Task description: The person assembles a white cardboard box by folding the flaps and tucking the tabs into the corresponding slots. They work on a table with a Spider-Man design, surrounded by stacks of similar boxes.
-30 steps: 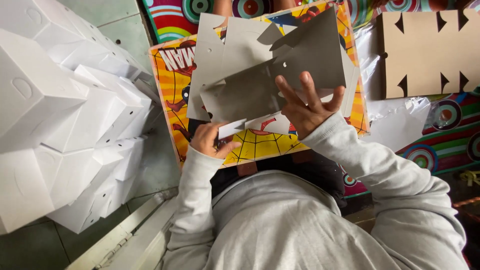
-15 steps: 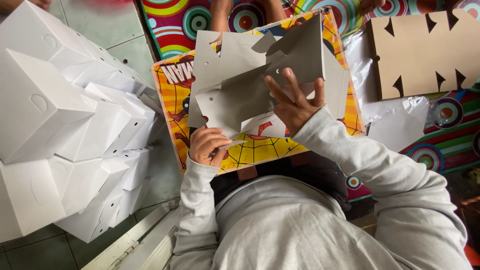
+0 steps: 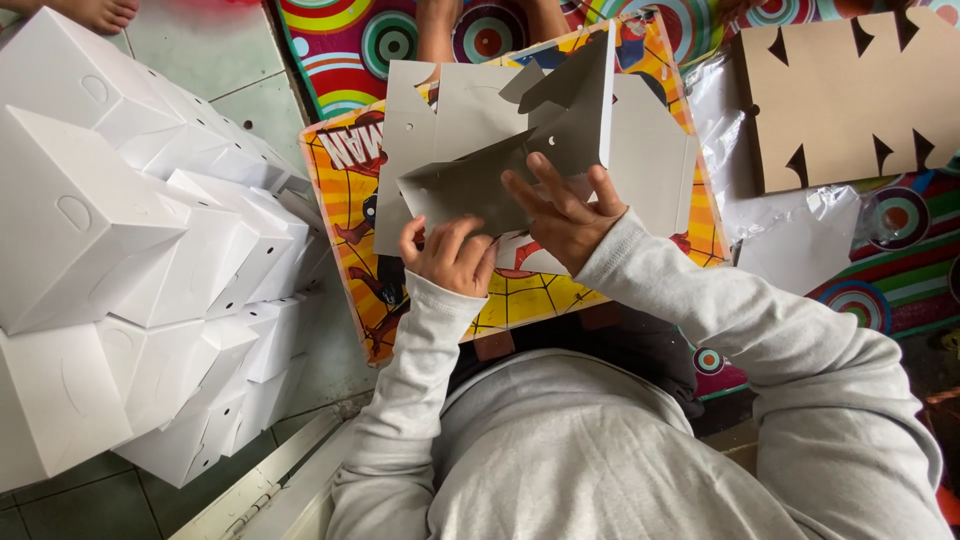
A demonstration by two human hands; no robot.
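A grey die-cut cardboard box blank [image 3: 500, 150], half folded, is raised above a colourful printed board [image 3: 520, 300] on my lap. My left hand [image 3: 448, 255] pinches the blank's lower flap with curled fingers. My right hand [image 3: 562, 212] presses with spread fingers against the grey inner panel just right of the left hand. One side wall of the blank stands upright near the top centre. Both arms wear pale grey sleeves.
A large heap of folded white boxes [image 3: 130, 260] fills the left side. Flat brown cardboard blanks [image 3: 850, 90] lie at the top right beside clear plastic wrap [image 3: 790, 240]. Another person's feet [image 3: 440, 25] rest on the circle-patterned mat [image 3: 340, 35] at the top.
The blank has been folded further and drawn closer in. My left hand has come up from the board's lower edge to the flap, close beside my right hand.
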